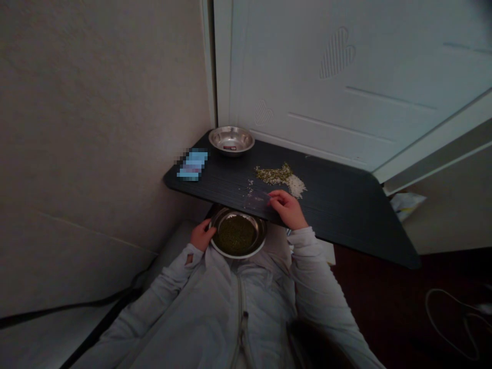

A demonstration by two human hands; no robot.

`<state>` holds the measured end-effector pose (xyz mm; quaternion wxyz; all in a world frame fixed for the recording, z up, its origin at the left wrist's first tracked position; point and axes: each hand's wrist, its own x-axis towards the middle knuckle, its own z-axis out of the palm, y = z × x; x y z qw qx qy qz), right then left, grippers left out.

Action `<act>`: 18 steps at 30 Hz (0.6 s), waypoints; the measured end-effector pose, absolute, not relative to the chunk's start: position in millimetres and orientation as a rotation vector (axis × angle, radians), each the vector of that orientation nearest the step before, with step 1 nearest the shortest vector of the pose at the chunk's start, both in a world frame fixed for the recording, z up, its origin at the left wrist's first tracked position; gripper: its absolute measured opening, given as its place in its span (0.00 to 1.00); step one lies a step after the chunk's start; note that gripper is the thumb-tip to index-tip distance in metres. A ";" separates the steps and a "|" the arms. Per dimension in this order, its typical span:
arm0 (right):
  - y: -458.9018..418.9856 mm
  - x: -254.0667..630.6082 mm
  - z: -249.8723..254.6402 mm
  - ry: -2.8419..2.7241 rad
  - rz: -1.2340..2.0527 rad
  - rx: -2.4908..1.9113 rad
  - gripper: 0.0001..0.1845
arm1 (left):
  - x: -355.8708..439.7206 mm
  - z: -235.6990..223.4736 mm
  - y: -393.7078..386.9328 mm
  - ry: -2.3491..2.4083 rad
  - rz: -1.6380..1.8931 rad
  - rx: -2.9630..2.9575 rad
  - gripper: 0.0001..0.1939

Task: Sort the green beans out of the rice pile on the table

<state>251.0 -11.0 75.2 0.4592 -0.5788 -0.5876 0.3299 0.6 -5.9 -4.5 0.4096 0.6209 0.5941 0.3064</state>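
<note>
On my lap rests a steel bowl (261, 245) holding small green beans (235, 234), probably mung beans. My left hand (202, 236) is closed on the bowl's left rim, thumb on the near side. My right hand (286, 207) is over the table's near edge, fingers pinched together. Something thin and pale seems to stick out to the left of its fingertips, too faint to name. Just beyond that hand lie a pile of white grains (296, 186) and a mixed heap of green and white grains (271, 175). A few loose white grains (250, 188) are scattered to their left.
The dark table (346, 215) stands against a white door (292, 66) and a wall (103, 102). A second steel bowl (231, 134) sits at its back left, beside a blurred-out phone (192, 165). A white cable (442, 328) lies on the floor at right.
</note>
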 end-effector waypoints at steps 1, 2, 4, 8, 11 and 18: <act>-11.0 250.9 75.4 -1.457 0.812 -1.432 0.11 | 0.9 -3.7 -6.0 1.492 0.767 1.562 0.21; -11.1 250.8 75.7 -1.469 0.805 -1.442 0.11 | 1.2 -2.9 -6.2 1.491 0.761 1.559 0.21; -11.2 251.0 76.2 -1.479 0.773 -1.474 0.11 | 1.8 -1.8 -6.2 1.493 0.753 1.556 0.21; -11.0 251.9 75.5 -1.442 0.665 -1.547 0.10 | 2.0 -2.4 -5.6 1.494 0.748 1.552 0.21; -10.6 252.5 74.9 -1.393 0.601 -1.582 0.10 | 1.5 -3.1 -5.5 1.495 0.757 1.549 0.21; -10.0 253.0 74.0 -1.319 0.593 -1.593 0.10 | 1.7 -1.0 -5.9 1.498 0.773 1.547 0.21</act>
